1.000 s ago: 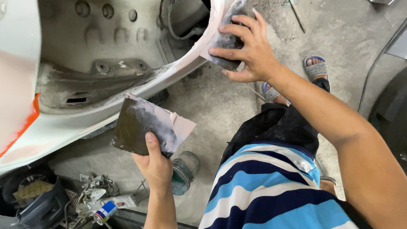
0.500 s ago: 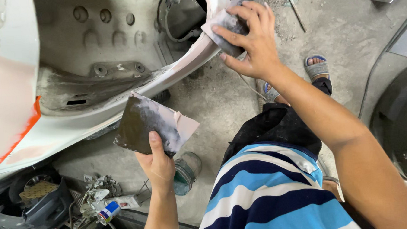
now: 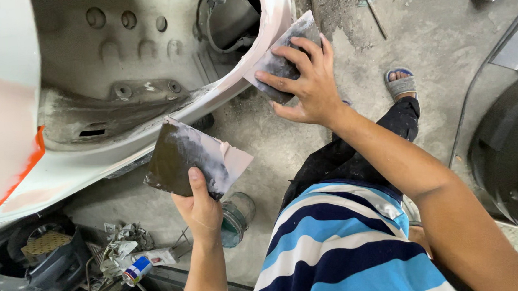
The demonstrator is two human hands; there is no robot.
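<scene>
Nearest the camera, the blue-and-white striped shirt (image 3: 335,242) is filling the lower frame, with dark trousers (image 3: 354,152) below it; the person is crouching over a concrete floor (image 3: 436,36).

The left hand (image 3: 200,210) is holding up a flat board (image 3: 192,158), thumb on top and fingers curled under its near edge, gripping it closed. The board is being kept roughly level, probably so the pale paste smeared on its right side is not sliding off; its left side is showing dark and mostly bare. It is hanging in the air just below the car panel, not touching it.

Just beyond the left wrist a glass jar (image 3: 234,219) is lying on the floor, and further left a small can (image 3: 137,271) is sitting in a litter of scraps and wire.

The right hand (image 3: 306,81) is reaching further out, fingers spread flat and pressing a grey spreader blade (image 3: 278,56) against the curved white edge of the car panel (image 3: 65,167). The fingers are pinning the blade rather than wrapping it, likely to keep the pressure even along the edge. The blade is touching the panel rim near the wheel-arch opening.

Inside the arch, bare grey metal with round holes (image 3: 128,19) is showing. An orange patch (image 3: 32,160) is marking the panel at far left. A sandalled foot (image 3: 401,83) is resting on the floor beyond.
</scene>
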